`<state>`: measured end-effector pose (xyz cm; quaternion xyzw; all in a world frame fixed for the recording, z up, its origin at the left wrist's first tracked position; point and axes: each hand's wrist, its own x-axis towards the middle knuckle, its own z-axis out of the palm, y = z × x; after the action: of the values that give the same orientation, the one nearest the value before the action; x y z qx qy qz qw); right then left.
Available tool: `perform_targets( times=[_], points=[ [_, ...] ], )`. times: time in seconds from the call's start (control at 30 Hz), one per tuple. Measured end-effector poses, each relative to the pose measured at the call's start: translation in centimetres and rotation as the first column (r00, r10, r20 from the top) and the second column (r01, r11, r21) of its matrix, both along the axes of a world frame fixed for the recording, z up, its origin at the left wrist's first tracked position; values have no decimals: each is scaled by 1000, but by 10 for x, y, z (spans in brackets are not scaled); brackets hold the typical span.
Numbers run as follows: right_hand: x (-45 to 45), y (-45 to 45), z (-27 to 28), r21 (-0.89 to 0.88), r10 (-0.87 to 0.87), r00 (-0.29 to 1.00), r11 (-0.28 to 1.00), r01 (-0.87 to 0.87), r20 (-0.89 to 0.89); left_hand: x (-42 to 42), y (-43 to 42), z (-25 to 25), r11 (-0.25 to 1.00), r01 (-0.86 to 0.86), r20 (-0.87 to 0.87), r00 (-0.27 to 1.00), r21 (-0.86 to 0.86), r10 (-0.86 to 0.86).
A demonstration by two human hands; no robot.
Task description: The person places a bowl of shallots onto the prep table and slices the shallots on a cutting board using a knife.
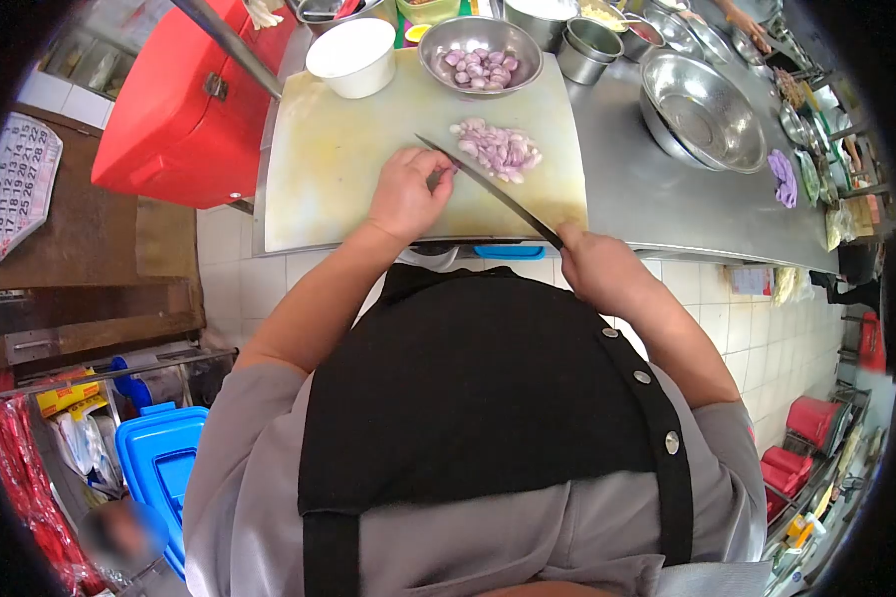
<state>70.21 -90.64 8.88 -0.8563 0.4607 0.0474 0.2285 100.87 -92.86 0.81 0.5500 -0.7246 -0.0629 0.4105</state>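
My right hand (602,264) grips the handle of a kitchen knife (503,196), its long blade slanting up and left across the cutting board (319,184). The fingers of my left hand (413,191) are curled down on the board beside the blade, pinching a small purplish piece that looks like a shallot, mostly hidden by the fingers. Just beyond the blade lies a heap of sliced shallots (498,149). Farther back, a steel bowl (433,62) holds several whole peeled shallots (481,68).
A white tub (353,60) stands at the board's back left. Steel pots (584,65) and a large steel basin (702,109) sit to the right on the metal counter (627,189). A red cooler box (169,109) is at the left. Another person's hand shows far right.
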Motion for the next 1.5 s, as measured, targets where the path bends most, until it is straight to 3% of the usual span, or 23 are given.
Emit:
perform_targets(
  times=[0.17, 0.3, 0.43, 0.57, 0.77, 0.97, 1.13, 1.23, 1.33, 1.5],
  points=[
    [23, -9, -7, 70, -29, 995, 997, 36, -91, -1, -1, 1, 1000, 1, -11, 1000, -28, -2],
    [13, -2, 6, 41, -23, 1000, 999, 23, -11, 1, 0, -1, 1000, 12, -5, 1000, 2, -12],
    [23, -6, -7, 88, -37, 998, 995, 42, -58, 0, 0, 0, 999, -6, -10, 1000, 44, 6],
    [19, -5, 6, 72, -26, 1000, 997, 26, 4, 0, -1, -2, 1000, -5, -8, 1000, -27, 5],
    [29, -10, -1, 195, -45, 998, 979, 52, -41, -1, -1, -5, 1000, -1, -4, 1000, -20, 1],
    [15, -14, -6, 204, -83, 988, 977, 55, 128, -2, -3, -6, 997, -17, 1, 1000, -74, 17],
    [8, -9, -8, 150, -97, 990, 985, 81, 104, 0, 3, -2, 997, -40, 59, 998, 60, 37],
    [8, -6, -1, 143, -89, 992, 987, 76, 85, -1, 2, -1, 999, -38, 13, 999, -8, 38],
    [7, -1, 7, 149, -80, 996, 986, 72, 48, 2, 2, 2, 998, 14, 59, 998, 66, -18],
    [2, 3, 7, 99, -44, 998, 994, 40, 46, -1, 1, 2, 999, 10, 43, 999, 41, -11]
  ],
)
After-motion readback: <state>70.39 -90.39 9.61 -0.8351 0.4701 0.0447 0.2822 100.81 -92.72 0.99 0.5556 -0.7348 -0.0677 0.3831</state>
